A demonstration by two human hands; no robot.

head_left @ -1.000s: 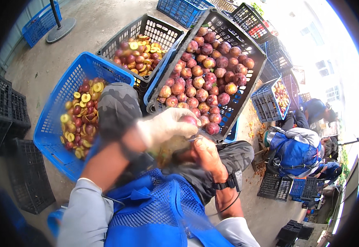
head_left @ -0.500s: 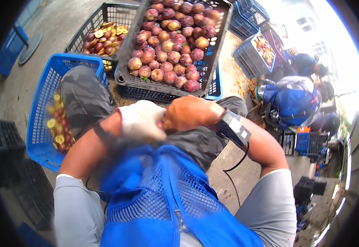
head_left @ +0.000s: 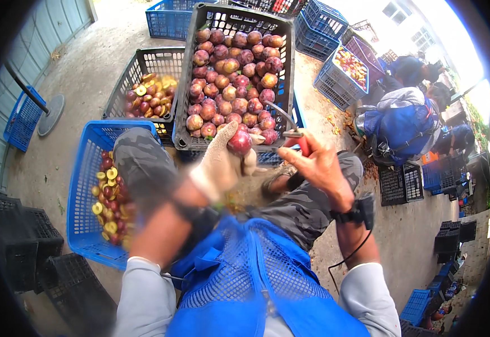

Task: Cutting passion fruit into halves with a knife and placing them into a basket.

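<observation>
Gloved left hand (head_left: 222,165) closed on red plum (head_left: 239,142); right hand (head_left: 315,165) gripping knife (head_left: 290,124), blade just right of plum.

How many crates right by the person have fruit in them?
3: a blue crate at the left knee, a black crate beyond it, a big black crate straight ahead. Others farther off may too.

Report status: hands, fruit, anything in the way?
Left hand, gloved, grips a red fruit. Right hand, bare, holds a curved-blade knife beside it. Nothing between them; black crate of whole fruit directly behind.
</observation>
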